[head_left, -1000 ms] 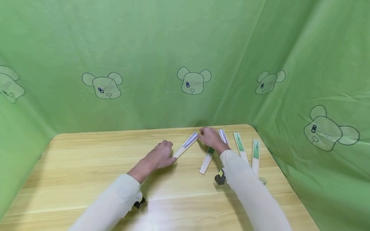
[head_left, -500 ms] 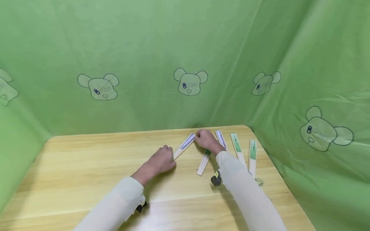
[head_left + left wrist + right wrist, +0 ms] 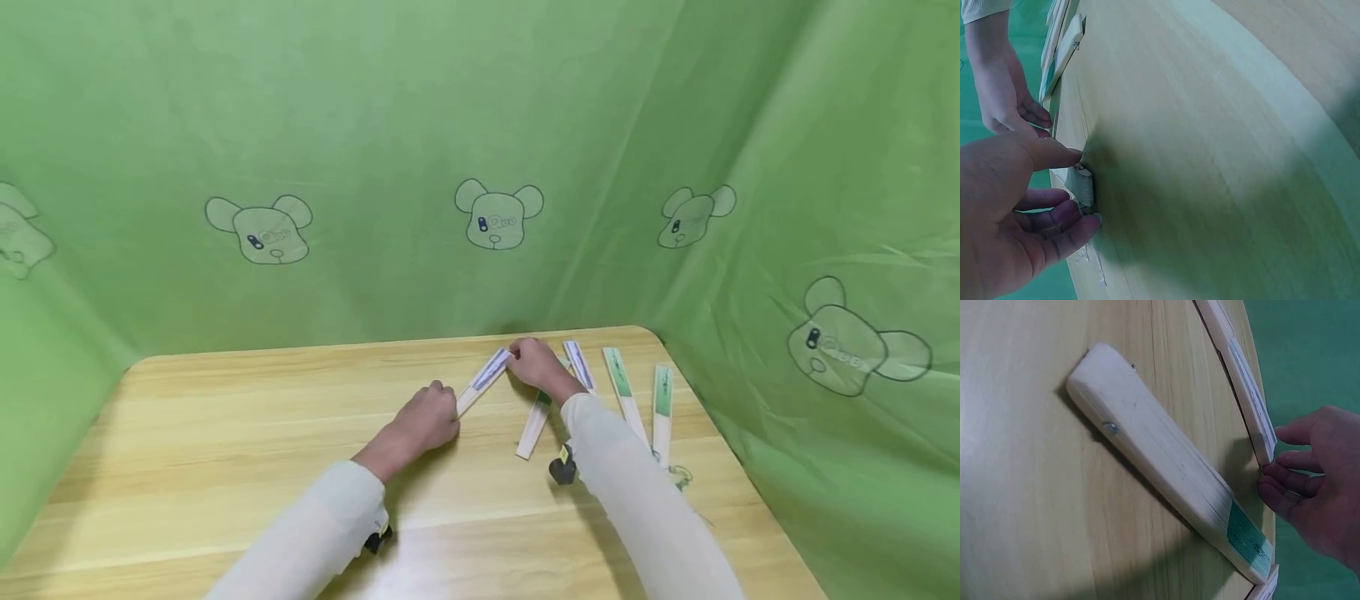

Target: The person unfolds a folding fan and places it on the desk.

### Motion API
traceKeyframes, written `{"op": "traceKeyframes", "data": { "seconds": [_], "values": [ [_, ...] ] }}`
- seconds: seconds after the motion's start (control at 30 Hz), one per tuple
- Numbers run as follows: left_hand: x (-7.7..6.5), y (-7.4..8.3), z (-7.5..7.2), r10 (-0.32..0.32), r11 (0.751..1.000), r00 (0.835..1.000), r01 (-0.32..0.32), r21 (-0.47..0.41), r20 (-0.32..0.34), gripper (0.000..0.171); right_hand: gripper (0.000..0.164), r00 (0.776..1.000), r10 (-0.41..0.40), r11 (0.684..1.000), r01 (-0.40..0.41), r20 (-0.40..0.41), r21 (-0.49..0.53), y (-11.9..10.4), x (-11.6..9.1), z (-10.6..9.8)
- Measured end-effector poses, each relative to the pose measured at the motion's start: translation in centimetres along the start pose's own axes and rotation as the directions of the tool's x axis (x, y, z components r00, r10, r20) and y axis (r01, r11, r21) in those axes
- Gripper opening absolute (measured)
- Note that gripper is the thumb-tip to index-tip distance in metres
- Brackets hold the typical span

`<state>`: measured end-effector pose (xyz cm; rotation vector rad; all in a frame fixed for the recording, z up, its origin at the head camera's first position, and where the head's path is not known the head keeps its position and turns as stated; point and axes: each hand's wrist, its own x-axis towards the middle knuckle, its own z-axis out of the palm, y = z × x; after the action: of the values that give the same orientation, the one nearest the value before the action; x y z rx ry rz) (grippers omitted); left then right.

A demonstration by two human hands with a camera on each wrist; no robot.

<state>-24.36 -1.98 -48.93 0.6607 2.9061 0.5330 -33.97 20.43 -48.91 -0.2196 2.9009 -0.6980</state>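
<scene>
A closed folding fan (image 3: 486, 379) with purple-patterned leaf and pale wooden ribs lies slantwise near the table's back edge. At its handle end, my left hand (image 3: 429, 417) holds it between thumb and fingers; the left wrist view shows the thumb above the squared handle (image 3: 1086, 186) and the fingertips below. My right hand (image 3: 536, 362) pinches the far tip, its thumb and fingers meeting the fan's end (image 3: 1265, 447) in the right wrist view. Close by, under the right forearm, lies a closed green folding fan (image 3: 1147, 437), its upper part partly hidden in the head view.
Another purple folding fan (image 3: 577, 362) touches the green one's top end. Two more green fans (image 3: 618, 375) lie to the right, with a thin tassel cord (image 3: 681, 477) near the rightmost. Green curtains (image 3: 375, 125) hang behind and beside the wooden table (image 3: 225, 467).
My left hand has shifted slightly right and closed further over the fan's handle end. The right hand stays at the tip. The view has tilted and shifted a little.
</scene>
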Motion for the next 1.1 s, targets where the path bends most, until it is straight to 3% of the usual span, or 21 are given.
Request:
{"op": "traceKeyframes", "data": {
  "seconds": [0.27,0.57,0.67,0.73,0.9,1.1],
  "values": [
    [0.0,0.4,0.2,-0.035,0.999,0.999,0.035,-0.017,0.010,0.018,0.031,0.999,-0.029,0.999,0.029,-0.020,-0.016,-0.1,-0.2,0.2],
    [-0.2,0.7,-0.1,-0.086,0.994,0.995,0.088,-0.064,0.040,0.015,0.028,0.999,-0.044,0.998,0.042,-0.033,-0.038,-0.5,-0.1,0.5],
    [-0.3,0.8,-0.3,-0.079,0.994,0.996,0.083,-0.074,0.045,0.014,0.019,0.999,-0.034,0.999,0.033,-0.040,-0.025,-0.7,-0.1,0.6],
    [-0.4,0.8,-0.4,-0.074,0.993,0.996,0.078,-0.083,0.047,0.015,0.017,0.999,-0.018,1.000,0.018,-0.041,0.000,-0.8,-0.1,0.7],
    [-0.5,0.8,-0.5,-0.068,0.992,0.996,0.074,-0.099,0.060,0.015,0.033,0.998,0.047,0.991,-0.042,-0.041,0.127,-1.1,-0.3,0.8],
    [-0.5,0.9,-0.6,-0.039,0.998,0.997,0.042,-0.054,0.059,0.010,0.032,0.992,0.103,0.975,-0.086,-0.076,0.205,-1.3,-0.4,0.8]
  ]
}}
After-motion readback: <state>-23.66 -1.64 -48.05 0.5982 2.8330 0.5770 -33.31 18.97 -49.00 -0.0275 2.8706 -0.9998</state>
